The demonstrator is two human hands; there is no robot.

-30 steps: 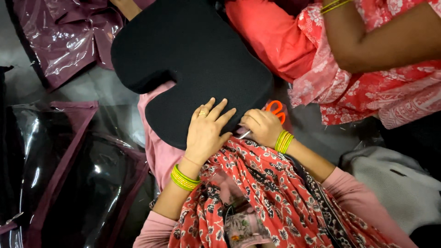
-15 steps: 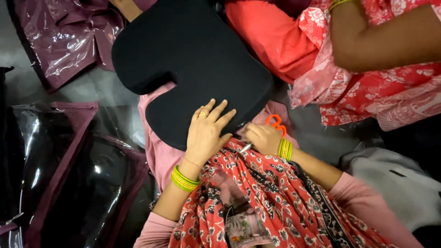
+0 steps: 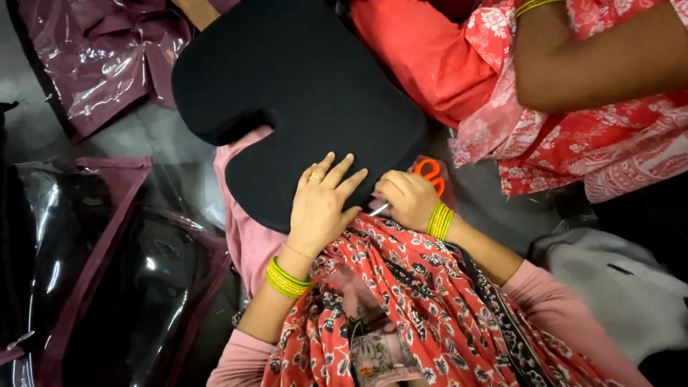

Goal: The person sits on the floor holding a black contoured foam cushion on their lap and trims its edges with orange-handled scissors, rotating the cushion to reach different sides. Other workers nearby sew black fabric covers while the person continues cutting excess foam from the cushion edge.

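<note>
Keep your left hand [image 3: 320, 208] flat, fingers spread, on the black cushion [image 3: 301, 100], while your right hand [image 3: 407, 199] at 3 o'clock grips the orange scissors [image 3: 423, 175] and snips slowly.

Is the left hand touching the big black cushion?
Touching. The head view shows the left hand lying flat on the black cushion, palm and spread fingers pressed on its lower edge with no gap. The right hand beside it holds orange-handled scissors.
</note>
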